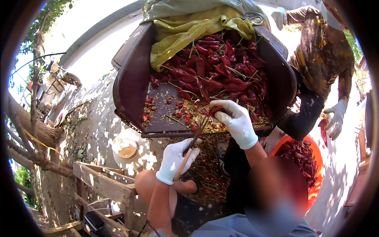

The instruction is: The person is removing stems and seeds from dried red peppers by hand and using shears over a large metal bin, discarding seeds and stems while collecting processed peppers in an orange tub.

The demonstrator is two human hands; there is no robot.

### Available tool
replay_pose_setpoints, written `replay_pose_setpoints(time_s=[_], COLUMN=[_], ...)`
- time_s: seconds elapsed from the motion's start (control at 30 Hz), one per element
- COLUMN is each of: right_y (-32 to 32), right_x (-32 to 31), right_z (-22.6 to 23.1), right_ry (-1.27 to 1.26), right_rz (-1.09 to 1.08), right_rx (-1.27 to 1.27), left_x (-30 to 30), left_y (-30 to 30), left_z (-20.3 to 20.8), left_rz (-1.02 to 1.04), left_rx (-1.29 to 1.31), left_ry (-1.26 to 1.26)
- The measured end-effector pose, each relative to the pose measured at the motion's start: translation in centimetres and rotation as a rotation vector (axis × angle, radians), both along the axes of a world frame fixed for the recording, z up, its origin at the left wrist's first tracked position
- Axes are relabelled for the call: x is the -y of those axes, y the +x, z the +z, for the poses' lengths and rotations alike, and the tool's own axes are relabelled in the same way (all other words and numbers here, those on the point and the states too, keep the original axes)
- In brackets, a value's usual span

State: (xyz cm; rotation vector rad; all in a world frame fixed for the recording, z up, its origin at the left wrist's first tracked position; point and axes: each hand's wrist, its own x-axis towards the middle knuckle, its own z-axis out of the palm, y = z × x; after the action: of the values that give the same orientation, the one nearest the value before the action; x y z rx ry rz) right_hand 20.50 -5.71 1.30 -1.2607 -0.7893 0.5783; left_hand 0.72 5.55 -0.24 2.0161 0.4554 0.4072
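My left hand (176, 157), in a white glove, is closed around long, dark-bladed scissors (200, 128). A tan handle runs down past my palm. The blade tips point up toward my right hand (237, 121), also gloved in white, whose fingers pinch a dried red chili pepper (213, 110). Blades and pepper appear to meet, though contact is hard to tell. Both hands are at the front edge of a dark maroon cart bed (161, 118). Behind them lies a large heap of red chili peppers (213, 75); seeds and broken bits cover the bed's near part.
A yellow-green cloth (177, 31) drapes over the heap's back. An orange tub (319, 158) of peppers stands at my right. Beyond it, another person (321, 59) in white gloves holds a pepper. A wooden frame (102, 179) and a pale round object (125, 146) are at left.
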Motion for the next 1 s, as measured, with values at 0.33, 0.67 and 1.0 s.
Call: replay_pose_setpoints(time_s=[0.33,0.67,1.0], right_y=[0.8,0.8,0.9], right_x=[1.0,1.0,0.9], right_z=[0.6,0.3,-0.4], right_ry=[-0.205,-0.17,-0.145], right_rz=[-0.097,-0.071,-0.071], right_rx=[0.336,0.39,0.444], left_x=[0.6,0.3,0.1], left_y=[0.3,0.1,-0.1], left_z=[-0.1,-0.2,-0.1], left_rz=[0.04,0.023,-0.034], left_rx=[-0.126,-0.205,-0.203], left_ry=[0.055,0.131,0.12])
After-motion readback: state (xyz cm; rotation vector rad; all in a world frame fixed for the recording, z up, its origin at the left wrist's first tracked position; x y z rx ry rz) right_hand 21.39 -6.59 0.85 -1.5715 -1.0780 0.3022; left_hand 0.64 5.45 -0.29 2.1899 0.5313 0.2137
